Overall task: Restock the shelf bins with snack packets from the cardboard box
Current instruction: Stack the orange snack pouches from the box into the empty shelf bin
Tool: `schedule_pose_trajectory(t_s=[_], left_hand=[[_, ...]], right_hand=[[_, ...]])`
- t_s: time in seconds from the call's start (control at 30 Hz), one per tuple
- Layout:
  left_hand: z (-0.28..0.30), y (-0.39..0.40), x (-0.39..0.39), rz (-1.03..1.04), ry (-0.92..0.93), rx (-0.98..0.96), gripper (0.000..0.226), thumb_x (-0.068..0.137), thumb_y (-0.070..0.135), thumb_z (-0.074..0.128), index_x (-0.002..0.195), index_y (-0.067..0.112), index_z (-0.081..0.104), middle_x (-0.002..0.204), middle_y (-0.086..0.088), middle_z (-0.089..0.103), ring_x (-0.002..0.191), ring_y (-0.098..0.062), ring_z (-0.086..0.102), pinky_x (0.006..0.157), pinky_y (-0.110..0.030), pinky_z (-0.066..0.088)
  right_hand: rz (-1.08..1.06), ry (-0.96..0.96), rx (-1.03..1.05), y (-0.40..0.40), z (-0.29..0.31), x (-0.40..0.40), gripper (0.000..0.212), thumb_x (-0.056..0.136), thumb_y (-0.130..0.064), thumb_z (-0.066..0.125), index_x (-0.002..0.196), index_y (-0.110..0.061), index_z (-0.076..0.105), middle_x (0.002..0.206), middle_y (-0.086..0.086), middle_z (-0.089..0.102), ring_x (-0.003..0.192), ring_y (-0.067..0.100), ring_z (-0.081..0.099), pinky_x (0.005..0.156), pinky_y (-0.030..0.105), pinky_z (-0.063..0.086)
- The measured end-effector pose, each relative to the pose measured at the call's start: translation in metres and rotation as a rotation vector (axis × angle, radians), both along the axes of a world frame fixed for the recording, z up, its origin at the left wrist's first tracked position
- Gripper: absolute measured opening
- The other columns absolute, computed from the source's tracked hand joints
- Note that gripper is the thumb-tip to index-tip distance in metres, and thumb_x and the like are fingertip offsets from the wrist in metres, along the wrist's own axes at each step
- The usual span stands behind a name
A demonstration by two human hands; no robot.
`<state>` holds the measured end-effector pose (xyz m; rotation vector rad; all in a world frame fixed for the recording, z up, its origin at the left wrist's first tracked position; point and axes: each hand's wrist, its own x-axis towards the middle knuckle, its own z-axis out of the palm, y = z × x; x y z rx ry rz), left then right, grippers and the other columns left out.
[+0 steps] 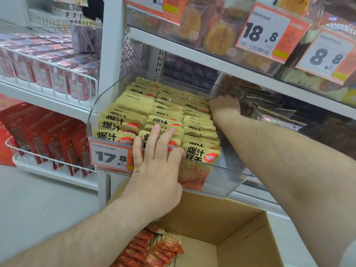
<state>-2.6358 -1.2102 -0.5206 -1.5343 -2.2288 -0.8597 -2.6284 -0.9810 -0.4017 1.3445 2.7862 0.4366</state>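
Note:
A clear plastic shelf bin [227,182] holds three rows of yellow snack packets [134,105] standing on edge. My left hand [156,162] lies flat over the bin's front wall, its straight fingers pressing on the front packets of the middle row. My right hand [224,108] reaches to the back right of the bin, fingers curled down among the rear packets of the right row; what they hold is hidden. Below the bin stands the open cardboard box [240,224] with several red-orange packets [154,249] in its left corner.
An orange price tag reading 17.8 [110,157] hangs on the bin front. The shelf above [192,53] carries bins with tags 18.8 and 8.8. Wire baskets of red packets [48,74] fill the left shelving. A bin of dark packets [279,116] sits to the right.

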Motion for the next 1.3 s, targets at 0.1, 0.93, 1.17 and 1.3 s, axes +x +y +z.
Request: schedule_pose_trajectory(t_s=[0.1, 0.93, 1.17, 1.3], left_hand=[[0.001, -0.001, 0.000, 0.001, -0.014, -0.012, 0.053, 0.058, 0.014, 0.062, 0.106, 0.028, 0.041, 0.153, -0.009, 0.023, 0.149, -0.034, 0.006, 0.116, -0.062, 0.000], [0.020, -0.020, 0.044, -0.203, -0.075, -0.076, 0.047, 0.073, 0.023, 0.053, 0.120, 0.016, 0.053, 0.118, -0.002, 0.049, 0.109, -0.027, 0.046, 0.092, -0.044, 0.042], [0.001, -0.026, 0.056, -0.297, -0.277, -0.396, 0.032, 0.085, 0.024, 0.058, 0.109, 0.027, 0.037, 0.102, 0.007, 0.045, 0.100, -0.019, 0.043, 0.087, -0.036, 0.036], [-0.029, -0.028, 0.059, -0.283, -0.249, -0.724, 0.029, 0.083, 0.027, 0.056, 0.111, 0.026, 0.046, 0.103, 0.002, 0.054, 0.106, -0.028, 0.054, 0.081, -0.037, 0.038]], right_hand=[[-0.007, 0.111, -0.057, 0.002, -0.007, 0.003, 0.029, 0.097, -0.008, 0.045, 0.121, 0.000, 0.060, 0.124, 0.020, 0.061, 0.113, 0.037, 0.059, 0.094, 0.043, 0.050], [0.230, 0.738, 0.121, -0.079, -0.010, 0.099, 0.020, 0.081, -0.014, 0.053, 0.091, -0.012, 0.070, 0.092, 0.011, 0.072, 0.090, 0.033, 0.063, 0.078, 0.037, 0.051], [0.626, 1.018, 0.191, -0.147, -0.088, 0.136, 0.011, 0.075, -0.010, 0.056, 0.072, -0.005, 0.066, 0.070, 0.006, 0.065, 0.066, 0.024, 0.062, 0.058, 0.035, 0.052], [0.547, 1.108, -0.059, -0.171, -0.163, 0.156, 0.007, 0.073, -0.005, 0.062, 0.074, -0.008, 0.068, 0.070, -0.003, 0.065, 0.066, 0.006, 0.053, 0.067, 0.016, 0.043]])
